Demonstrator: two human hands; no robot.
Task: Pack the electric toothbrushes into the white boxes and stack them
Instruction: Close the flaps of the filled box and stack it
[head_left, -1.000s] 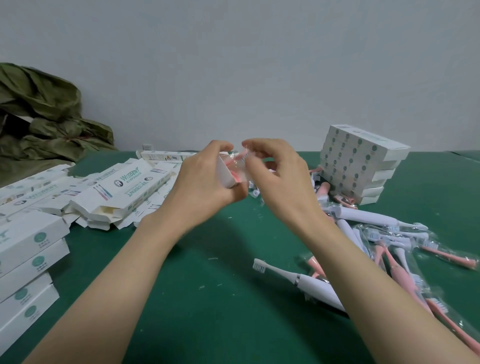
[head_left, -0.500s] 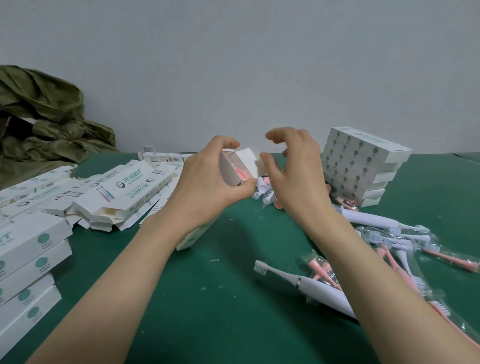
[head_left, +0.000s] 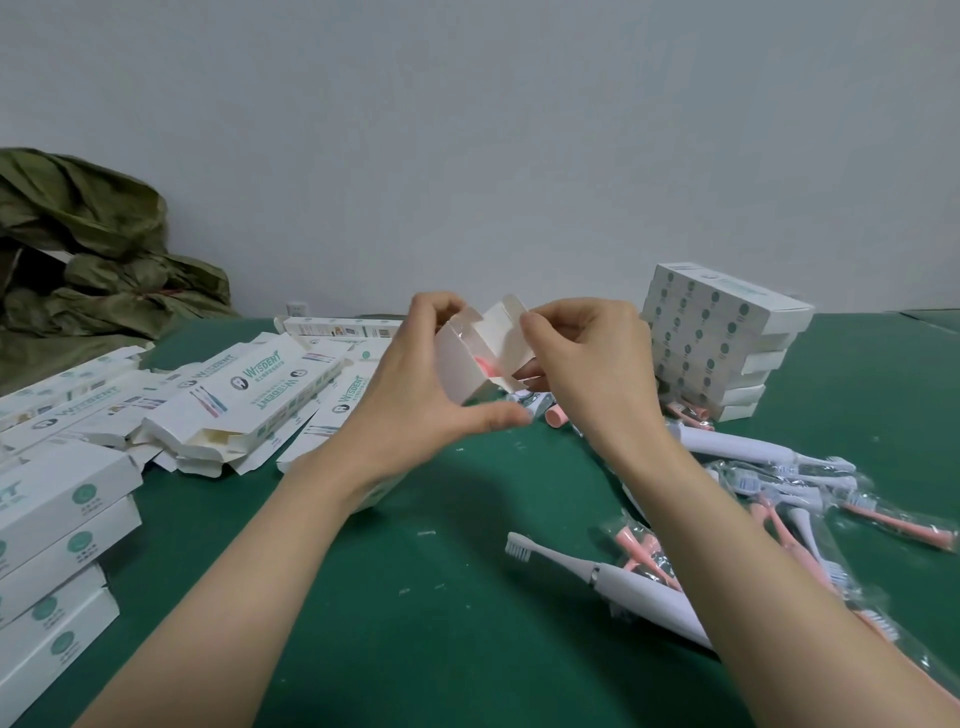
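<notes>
My left hand (head_left: 421, 395) grips a long white box (head_left: 465, 369) above the green table, its open end facing me. Something pink shows inside the opening. My right hand (head_left: 587, 364) pinches the box's end flap (head_left: 506, 332) between thumb and fingers. A white electric toothbrush (head_left: 618, 587) lies on the table under my right forearm. More white and pink toothbrushes and brush heads in clear wrappers (head_left: 810, 499) are heaped at the right. A stack of closed white boxes (head_left: 722, 338) stands at the back right.
Unfolded box blanks (head_left: 249, 400) are scattered across the left middle of the green table (head_left: 415, 623). Another stack of closed white boxes (head_left: 52, 525) sits at the near left edge. A crumpled olive-green cloth (head_left: 78, 249) lies at the far left against the wall.
My right hand drew back from the box mouth, then came in again and took hold of the end flap. The left hand tilted the box so its open end shows.
</notes>
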